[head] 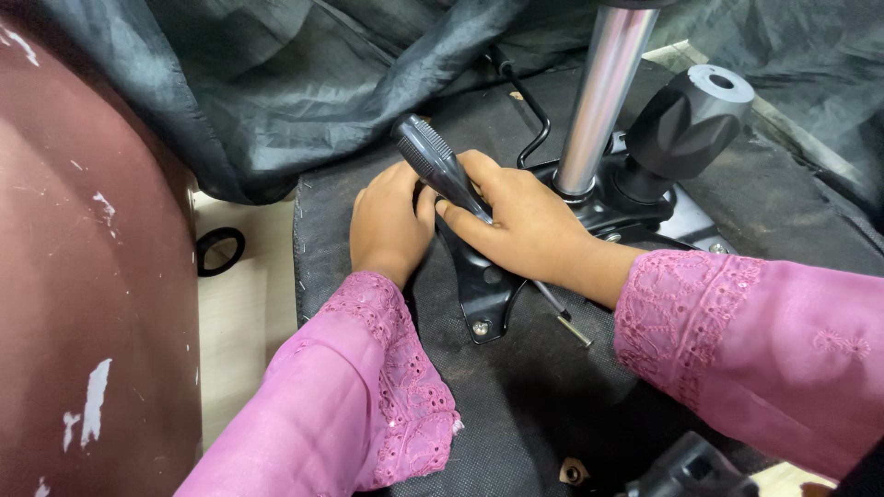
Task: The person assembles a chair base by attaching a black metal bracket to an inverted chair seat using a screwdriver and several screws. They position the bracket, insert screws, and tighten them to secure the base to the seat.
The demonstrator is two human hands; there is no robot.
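My right hand [520, 225] grips a screwdriver with a dark ribbed handle [433, 161] that points up and left. Its tip is hidden under my fingers, at the black metal mounting plate [483, 285] on the underside of an upturned chair seat [534, 396]. My left hand [391, 221] rests flat on the seat beside the plate, touching the plate's edge near the screwdriver. Both arms wear pink embroidered sleeves. A screw head [480, 328] shows at the plate's near corner.
A chrome gas-lift column [600, 97] rises from the plate, with a large black knob [689, 121] to its right and a bent black lever [534, 115] behind. Dark cloth [276, 83] lies beyond; a maroon curved surface [83, 276] fills the left. A black ring [219, 250] lies on the pale floor.
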